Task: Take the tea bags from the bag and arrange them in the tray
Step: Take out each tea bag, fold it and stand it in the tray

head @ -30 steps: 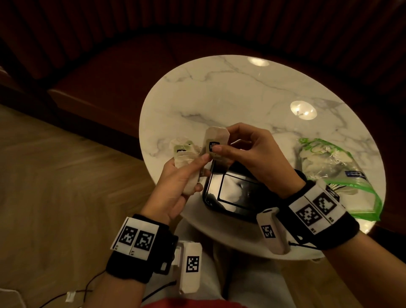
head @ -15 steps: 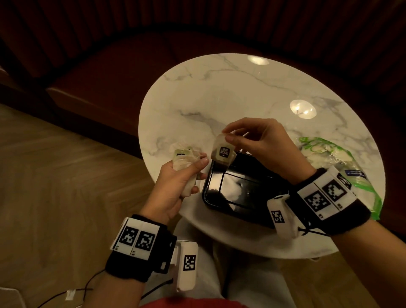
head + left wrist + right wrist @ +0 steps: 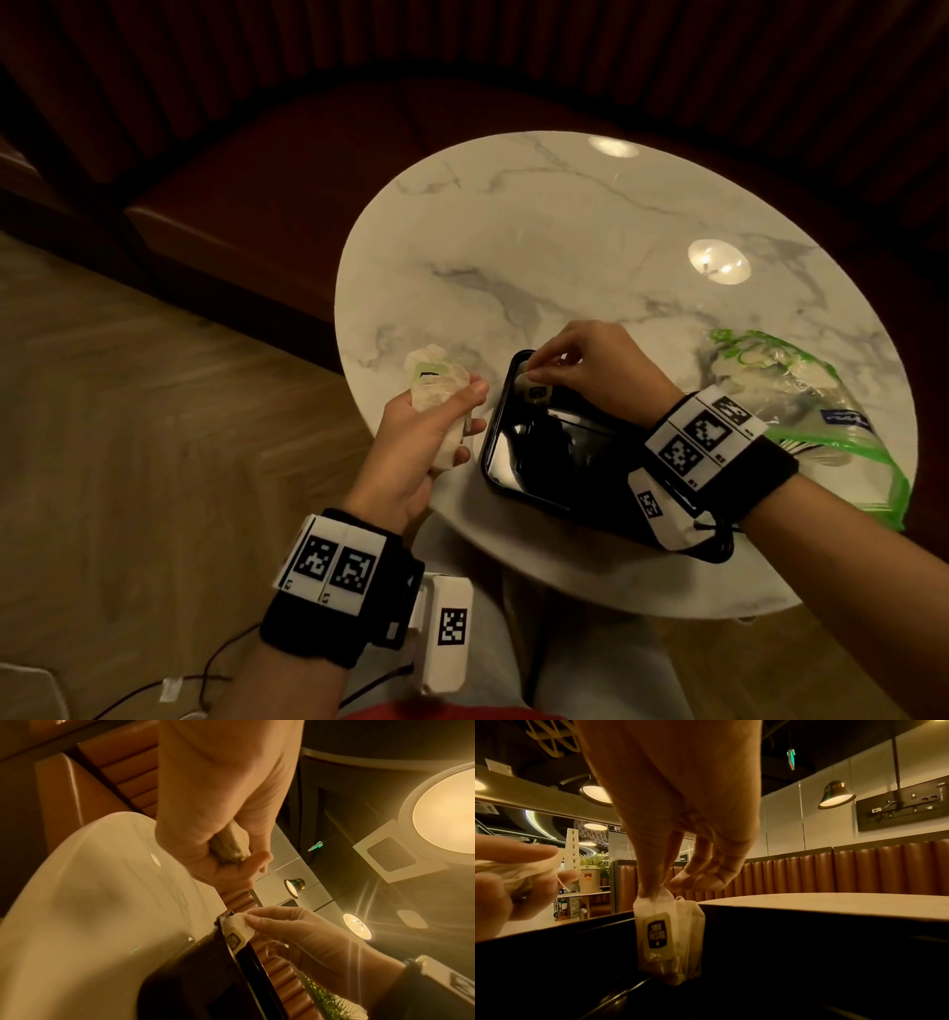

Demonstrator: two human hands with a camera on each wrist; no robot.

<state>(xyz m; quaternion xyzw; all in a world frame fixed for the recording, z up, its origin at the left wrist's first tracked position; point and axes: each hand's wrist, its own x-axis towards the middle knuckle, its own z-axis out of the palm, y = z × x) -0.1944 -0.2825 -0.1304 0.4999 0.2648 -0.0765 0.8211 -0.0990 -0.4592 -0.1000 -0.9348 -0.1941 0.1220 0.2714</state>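
Observation:
A glossy black tray (image 3: 495, 452) lies near the front edge of a round marble table (image 3: 565, 246). My right hand (image 3: 580, 367) pinches the top of a white tea bag (image 3: 666, 935) with a dark label and holds it upright inside the tray's far left corner (image 3: 226, 918). Left of the tray, my left hand (image 3: 436, 426) grips a bundle of tea bags (image 3: 436, 393), with another tea bag (image 3: 423, 355) lying on the table just beyond. A clear zip bag (image 3: 801, 406) with a green seal, holding more tea bags, lies right of the tray.
A brown padded bench (image 3: 318, 154) curves behind the table. Wooden floor (image 3: 128, 411) lies to the left, with cables (image 3: 215, 683) near my legs. Ceiling lamps reflect in the marble (image 3: 719, 262).
My right hand carried the single tea bag away from the left hand's bundle and down into the tray's far left corner. The left hand stayed put with its bundle.

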